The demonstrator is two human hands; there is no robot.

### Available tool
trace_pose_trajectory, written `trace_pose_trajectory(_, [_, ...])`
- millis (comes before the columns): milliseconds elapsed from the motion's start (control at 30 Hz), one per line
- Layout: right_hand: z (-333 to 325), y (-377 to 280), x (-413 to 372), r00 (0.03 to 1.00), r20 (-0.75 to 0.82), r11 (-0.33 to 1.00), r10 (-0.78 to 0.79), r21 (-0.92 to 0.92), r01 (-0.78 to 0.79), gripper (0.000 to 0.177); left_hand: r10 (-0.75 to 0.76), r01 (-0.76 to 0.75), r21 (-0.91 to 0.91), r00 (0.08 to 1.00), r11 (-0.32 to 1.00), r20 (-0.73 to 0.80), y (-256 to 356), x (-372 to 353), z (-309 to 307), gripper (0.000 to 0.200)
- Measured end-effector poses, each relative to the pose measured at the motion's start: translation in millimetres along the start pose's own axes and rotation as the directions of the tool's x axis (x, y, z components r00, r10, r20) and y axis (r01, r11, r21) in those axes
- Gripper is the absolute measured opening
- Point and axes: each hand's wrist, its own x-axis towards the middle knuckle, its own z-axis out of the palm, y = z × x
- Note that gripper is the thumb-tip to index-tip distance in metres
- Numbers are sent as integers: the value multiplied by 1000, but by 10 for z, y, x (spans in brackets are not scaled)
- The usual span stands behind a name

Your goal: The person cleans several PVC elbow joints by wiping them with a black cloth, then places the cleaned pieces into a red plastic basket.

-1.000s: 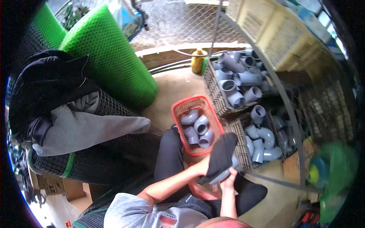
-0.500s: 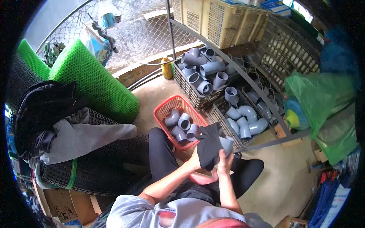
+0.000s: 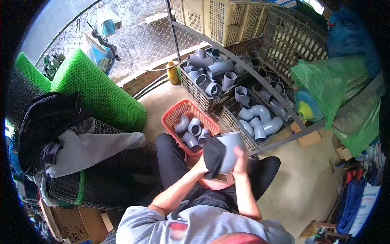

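Observation:
A large grey pipe fitting [image 3: 230, 150] is held up between my two hands above my lap. A black cloth [image 3: 213, 156] covers its left side, with my left hand [image 3: 201, 166] at the cloth; most of those fingers are hidden by it. Around the fitting's right side, my right hand [image 3: 241, 160] is closed, somewhat blurred. Just beyond my knees stands a red basket [image 3: 168, 119] holding several grey fittings [image 3: 195, 127].
Black crates [image 3: 190, 87] of grey fittings stand ahead, beside a metal frame [image 3: 239, 61]. Rolls of green mesh [image 3: 97, 91] and a grey garment [image 3: 93, 148] lie left. A green plastic bag [image 3: 325, 81] hangs right; a yellow bottle [image 3: 173, 73] stands near the fence.
The grey fitting has turned and risen between my hands, showing more of its side. The black cloth has shifted left with my left hand. The view has shifted slightly.

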Motion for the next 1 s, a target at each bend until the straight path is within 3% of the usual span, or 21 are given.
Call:
trace_pose_trajectory(33, [-105,84,57,989,13,977,151,150,-151,78,114,-120,171,992,978,45,392,-48,55,20])
trace_pose_trajectory(67, [-82,-30,32,972,42,955,230,183,-234,87,198,-236,215,963,948,185,555,-57,-9,8])
trace_pose_trajectory(100, [-23,-188,-29,943,70,905,325,268,-331,87,194,-233,221,964,947,184,682,-35,-44,8])
trace_pose_trajectory(200, [90,-293,-140,920,158,823,358,412,-391,85,319,-467,157,777,870,543,889,65,-154,11])
trace_pose_trajectory(233, [152,-297,-180,919,178,834,352,387,-394,86,-118,29,212,898,977,424,777,-5,-227,13])
trace_pose_trajectory(300, [160,-200,-173,924,210,862,318,341,-374,85,32,-199,314,885,928,464,722,44,-330,14])
trace_pose_trajectory(333, [189,-200,-169,916,219,856,336,335,-394,83,-48,43,24,950,999,307,396,-57,-384,23])
trace_pose_trajectory(367, [212,-202,-163,907,228,849,355,328,-415,82,-182,229,-305,968,924,176,101,-177,-416,33])
trace_pose_trajectory(400, [259,-271,-134,907,214,858,363,303,-415,79,-277,280,-234,960,931,46,84,-108,-318,46])
trace_pose_trajectory(433, [284,-331,-119,904,219,857,366,300,-419,79,-276,277,-236,961,932,39,21,-75,-313,46])
trace_pose_trajectory(533, [294,-391,-56,913,159,860,375,307,-407,72,197,-194,226,980,955,10,400,41,-290,35])
trace_pose_trajectory(567, [300,-401,-59,911,156,858,381,307,-412,72,235,-216,515,972,830,28,596,105,-316,26])
trace_pose_trajectory(633, [301,-440,-49,928,107,839,356,401,-368,77,178,-70,714,981,697,-78,1142,118,-227,26])
trace_pose_trajectory(667, [288,-423,-43,939,58,828,339,456,-327,72,257,-162,689,966,707,-36,1041,152,-329,30])
trace_pose_trajectory(700, [275,-398,-21,937,50,827,347,455,-330,72,160,-95,600,986,794,-56,1050,87,-392,35])
trace_pose_trajectory(767, [239,-355,14,955,-80,795,286,576,-190,66,78,-131,631,991,764,110,1271,-26,-527,43])
trace_pose_trajectory(800, [231,-373,0,954,-110,793,279,586,-164,64,-20,-12,427,997,904,72,1154,-44,-661,46])
trace_pose_trajectory(833, [242,-369,-2,951,-120,790,286,591,-163,64,-33,-3,427,996,904,79,1012,-92,-671,46])
trace_pose_trajectory(900, [310,-323,-21,963,-185,913,196,393,-111,63,-86,85,-111,996,990,-4,1109,-130,-448,45])
trace_pose_trajectory(967, [447,-372,-136,993,-115,994,-28,-104,16,64,-152,152,-1,988,988,-8,780,-117,-427,48])
trace_pose_trajectory(1000, [598,-463,-208,986,-4,966,-166,-200,162,66,-95,96,24,994,995,-58,479,-121,-419,52])
